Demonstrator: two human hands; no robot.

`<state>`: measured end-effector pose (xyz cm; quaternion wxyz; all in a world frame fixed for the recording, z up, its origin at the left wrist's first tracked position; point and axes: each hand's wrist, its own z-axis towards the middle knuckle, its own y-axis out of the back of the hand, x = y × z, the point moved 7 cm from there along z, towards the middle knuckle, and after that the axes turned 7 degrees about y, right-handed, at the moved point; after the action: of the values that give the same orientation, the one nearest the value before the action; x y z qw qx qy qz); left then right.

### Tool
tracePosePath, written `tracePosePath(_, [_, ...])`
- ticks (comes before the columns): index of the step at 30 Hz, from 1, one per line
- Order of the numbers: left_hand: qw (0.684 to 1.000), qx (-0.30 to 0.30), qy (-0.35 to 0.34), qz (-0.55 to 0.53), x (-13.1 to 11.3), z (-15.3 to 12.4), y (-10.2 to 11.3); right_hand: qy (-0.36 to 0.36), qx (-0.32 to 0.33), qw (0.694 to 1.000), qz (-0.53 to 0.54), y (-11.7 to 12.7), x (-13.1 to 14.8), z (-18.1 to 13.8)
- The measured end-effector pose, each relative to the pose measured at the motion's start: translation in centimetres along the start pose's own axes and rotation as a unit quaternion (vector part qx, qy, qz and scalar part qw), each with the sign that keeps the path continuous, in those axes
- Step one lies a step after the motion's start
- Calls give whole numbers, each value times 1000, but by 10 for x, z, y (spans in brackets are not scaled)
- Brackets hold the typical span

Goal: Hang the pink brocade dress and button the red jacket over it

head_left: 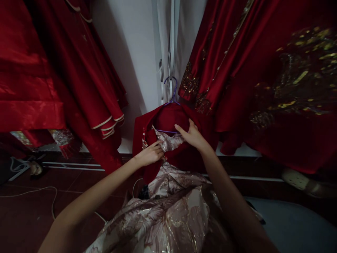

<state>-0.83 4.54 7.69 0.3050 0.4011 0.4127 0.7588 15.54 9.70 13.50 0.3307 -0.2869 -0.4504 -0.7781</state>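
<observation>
A dark red jacket hangs on a purple hanger in front of a white wall. Under it is a pale pink and gold brocade dress that spreads down toward me. My left hand pinches the jacket's left front edge where it meets the dress bodice. My right hand rests on the jacket's right front near the collar, fingers bent on the red cloth. Both forearms reach in from below.
Red satin robes with cream piping hang at the left, and red gowns with gold embroidery hang at the right. White straps dangle on the wall. A white cable lies on the dark red floor. A grey surface sits at the lower right.
</observation>
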Motion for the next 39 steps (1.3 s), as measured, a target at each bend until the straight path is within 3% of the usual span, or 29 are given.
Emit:
tracePosePath(7, [999, 5, -8, -45, 1, 3, 0, -10, 21, 999, -22, -2, 3, 0])
tracePosePath(16, [997, -52, -11, -59, -2, -3, -3, 0, 30, 999, -14, -7, 0, 2])
tracePosePath(21, [998, -47, 5, -44, 2, -1, 1, -15, -16, 1000, -10, -9, -2, 3])
tracePosePath(23, [997, -55, 60, -21, 14, 1, 7, -22, -46, 998, -20, -7, -1, 1])
tracePosePath(25, [984, -75, 160, 11, 33, 3, 17, -17, -70, 997, -38, -6, 2, -2])
tracePosePath(28, [930, -124, 340, 63, 68, -1, 37, -7, -118, 989, -93, -6, 7, -8])
tracePosePath(31, [866, -183, 456, 94, 91, -3, 56, 7, -178, 972, -154, -6, 6, -16])
tracePosePath(33, [849, -206, 478, 88, 98, 3, 61, 49, -187, 968, -157, -8, 3, -17])
tracePosePath(36, [862, -209, 460, 49, 105, 21, 57, 123, -162, 970, -132, -11, -7, -16])
tracePosePath(39, [862, -200, 466, 21, 115, 32, 52, 136, -157, 969, -131, -2, -17, -14])
